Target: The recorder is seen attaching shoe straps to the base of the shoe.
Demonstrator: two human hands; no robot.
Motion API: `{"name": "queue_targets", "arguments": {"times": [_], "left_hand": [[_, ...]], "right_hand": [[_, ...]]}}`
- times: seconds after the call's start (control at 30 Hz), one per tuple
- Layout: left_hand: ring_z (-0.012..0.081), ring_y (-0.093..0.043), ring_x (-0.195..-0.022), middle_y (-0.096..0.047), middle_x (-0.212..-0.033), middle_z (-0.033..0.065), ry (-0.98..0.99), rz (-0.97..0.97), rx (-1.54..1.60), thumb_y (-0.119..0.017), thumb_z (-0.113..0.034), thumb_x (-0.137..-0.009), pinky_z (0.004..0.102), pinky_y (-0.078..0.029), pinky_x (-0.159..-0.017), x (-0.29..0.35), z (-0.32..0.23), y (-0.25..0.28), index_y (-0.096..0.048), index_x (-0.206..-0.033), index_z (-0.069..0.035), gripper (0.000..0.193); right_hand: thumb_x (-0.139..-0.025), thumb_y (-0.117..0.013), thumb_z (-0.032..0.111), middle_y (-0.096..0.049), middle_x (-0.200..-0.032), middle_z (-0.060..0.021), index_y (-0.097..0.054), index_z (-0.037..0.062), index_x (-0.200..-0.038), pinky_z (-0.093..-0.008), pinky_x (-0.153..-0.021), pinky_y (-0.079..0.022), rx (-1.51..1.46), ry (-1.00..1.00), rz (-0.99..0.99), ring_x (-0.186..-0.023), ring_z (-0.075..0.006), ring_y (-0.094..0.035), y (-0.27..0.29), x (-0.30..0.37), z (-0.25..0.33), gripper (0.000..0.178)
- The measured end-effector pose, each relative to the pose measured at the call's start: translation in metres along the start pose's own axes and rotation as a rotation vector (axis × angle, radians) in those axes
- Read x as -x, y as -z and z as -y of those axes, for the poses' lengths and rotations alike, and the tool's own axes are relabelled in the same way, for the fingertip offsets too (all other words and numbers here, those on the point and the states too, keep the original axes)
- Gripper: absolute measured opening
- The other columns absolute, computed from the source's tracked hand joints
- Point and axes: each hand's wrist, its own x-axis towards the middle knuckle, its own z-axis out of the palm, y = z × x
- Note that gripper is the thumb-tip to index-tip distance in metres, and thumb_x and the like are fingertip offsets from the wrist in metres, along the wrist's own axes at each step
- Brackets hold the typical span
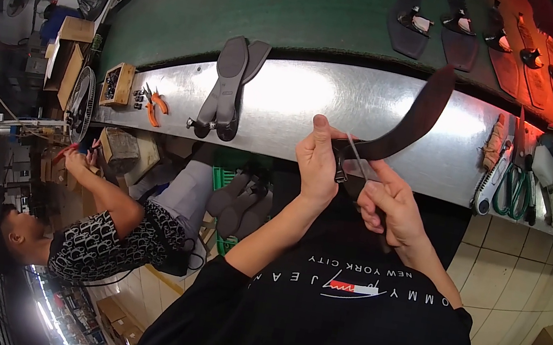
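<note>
My left hand (pixel 318 161) is closed around the strap end of a dark sandal (pixel 409 125), thumb raised. The sandal's curved sole rises up and to the right over the metal bench edge. A small dark buckle or strap part shows beside my left fingers. My right hand (pixel 393 208) is closed just below the sole, pinching a thin pale strip (pixel 359 157) that crosses the sandal between both hands. Its far end lies against the strap area; whether it is a tool or a band is unclear. A pair of dark sandals (pixel 229 84) lies on the bench to the left.
Orange-handled pliers (pixel 154 104) and a wooden box (pixel 117 84) of small parts sit at the bench's left. At right lie a utility knife (pixel 490 183) and green-handled scissors (pixel 512 186). Behind, a green conveyor belt (pixel 304 5) carries several sandals. A co-worker (pixel 120 234) sits at left.
</note>
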Motion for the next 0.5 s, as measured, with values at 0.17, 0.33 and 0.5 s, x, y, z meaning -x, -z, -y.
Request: {"name": "queue_targets", "arguments": {"times": [0.17, 0.33, 0.5], "left_hand": [[0.0106, -0.056, -0.055, -0.063, -0.063, 0.0084, 0.058, 0.042, 0.035, -0.033, -0.056, -0.097, 0.0230, -0.045, -0.054, 0.000, -0.012, -0.001, -0.062, -0.067, 0.002, 0.071], [0.0117, -0.056, -0.053, -0.062, -0.062, 0.0085, -0.004, 0.013, -0.054, -0.016, -0.065, -0.094, 0.0220, -0.046, -0.054, -0.005, -0.023, -0.001, -0.060, -0.067, 0.001, 0.084], [0.0123, -0.056, -0.054, -0.062, -0.061, 0.0089, -0.041, 0.037, -0.121, -0.005, -0.071, -0.089, 0.0212, -0.047, -0.056, -0.002, -0.034, -0.005, -0.058, -0.066, 0.001, 0.092]], "right_hand": [[-0.096, -0.050, 0.021, -0.042, -0.062, 0.0025, -0.039, 0.0022, -0.135, -0.0175, -0.035, -0.029, -0.327, 0.013, 0.013, -0.042, -0.0046, -0.036, 0.021, 0.001, 0.012, 0.045], [-0.094, -0.050, 0.011, -0.057, -0.064, -0.0030, -0.065, 0.0006, -0.102, -0.0192, -0.048, -0.040, 0.744, 0.332, -0.176, -0.051, -0.0084, -0.052, 0.003, 0.015, 0.009, 0.020], [-0.086, -0.057, -0.002, -0.066, -0.079, -0.0131, -0.063, -0.0034, -0.097, -0.0285, -0.059, -0.049, 1.198, 0.838, -0.302, -0.065, -0.0226, -0.064, 0.000, 0.000, 0.002, 0.013]]}}
